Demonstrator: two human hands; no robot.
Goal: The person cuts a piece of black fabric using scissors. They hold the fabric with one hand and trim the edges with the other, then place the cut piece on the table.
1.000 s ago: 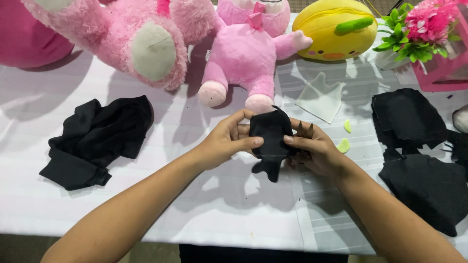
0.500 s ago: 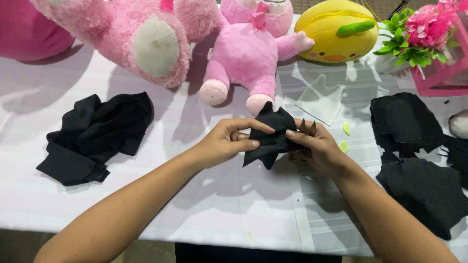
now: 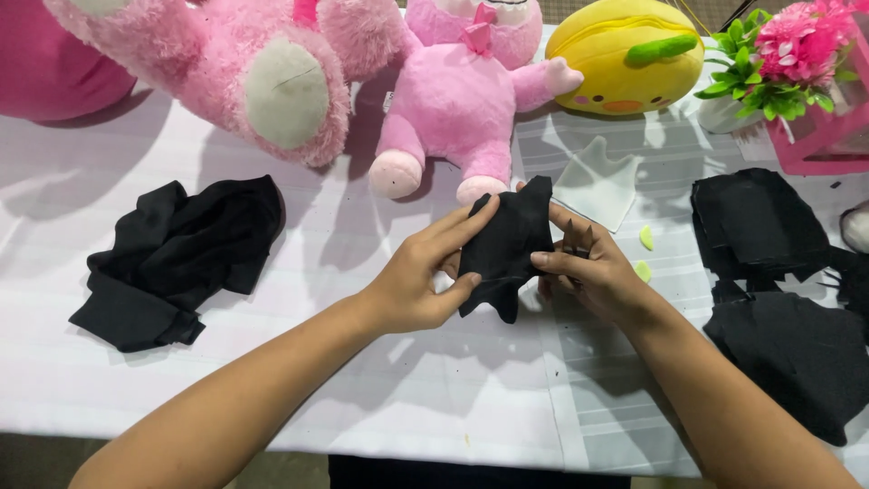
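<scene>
Both my hands hold a small cut piece of black fabric [image 3: 505, 249] just above the white tablecloth [image 3: 362, 398], near the middle of the view. My left hand [image 3: 418, 281] pinches its left edge between thumb and fingers. My right hand [image 3: 593, 272] grips its right edge, thumb on top, fingers behind the cloth. The piece has pointed lobes at top and bottom and stands tilted, its upper tip close to the small pink plush's foot [image 3: 480, 188].
A crumpled black cloth [image 3: 176, 258] lies at left. Black fabric pieces [image 3: 778, 299] lie at right. Behind are a large pink plush [image 3: 244, 63], a small pink plush [image 3: 462, 91], a yellow plush [image 3: 625, 54], a flower pot [image 3: 778, 54], and a white felt cutout [image 3: 597, 181].
The black piece has been turned and lifted between my hands, now stretched more upright with its tip toward the pink plush. My hands shifted slightly.
</scene>
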